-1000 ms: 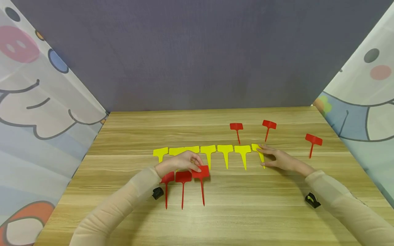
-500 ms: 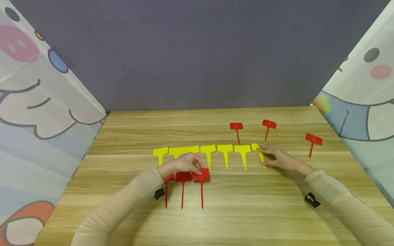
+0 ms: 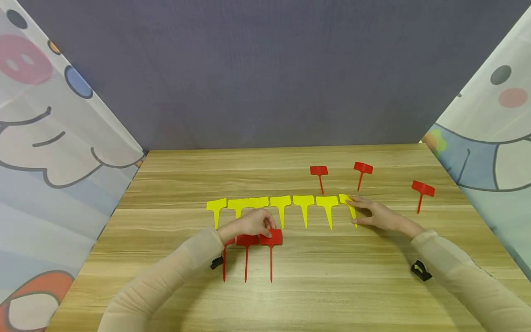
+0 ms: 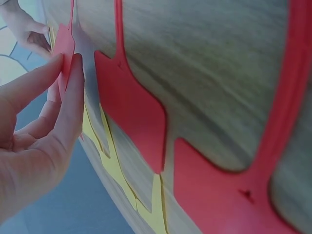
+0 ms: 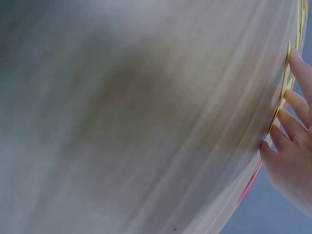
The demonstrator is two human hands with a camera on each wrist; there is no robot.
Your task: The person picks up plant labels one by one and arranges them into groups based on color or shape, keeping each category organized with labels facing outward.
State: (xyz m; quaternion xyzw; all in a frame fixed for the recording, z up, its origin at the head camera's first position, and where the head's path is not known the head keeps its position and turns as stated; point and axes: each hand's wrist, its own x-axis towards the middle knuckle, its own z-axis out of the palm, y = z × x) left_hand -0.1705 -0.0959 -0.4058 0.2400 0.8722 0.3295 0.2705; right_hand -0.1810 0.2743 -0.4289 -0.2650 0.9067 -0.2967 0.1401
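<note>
A person's two hands work over a wood-grain table (image 3: 323, 290), dark panel (image 3: 265, 74) at twelve o'clock. Near the table's centre, the left hand (image 3: 254, 222) pinches a red T-shaped plant label (image 3: 275, 240) by the top edge of its plate, between thumb and fingers; its slim stem points to six o'clock. Whether it lies fully flat is hard to tell. At nine o'clock, close beside it, is a second red label (image 3: 247, 240), then a third (image 3: 224, 267), partly covered by the wrist.

Towards twelve o'clock runs a row of seven yellow T-shaped labels (image 3: 303, 200). At its three o'clock end, the right hand (image 3: 375, 216) rests its slightly spread, fairly straight fingers on the last yellow label (image 3: 344, 198). Beyond the row, three more red labels lie apart: one at one o'clock (image 3: 318, 170), one nearer two (image 3: 363, 168), one towards half past two (image 3: 423, 188).

The labels look like thin, smooth plastic: probably very light, springy and quick to slide when nudged. The narrow stem seems the weakest part, likely to bend or twist, so the broad plate's edge looks the surest place to take hold.
</note>
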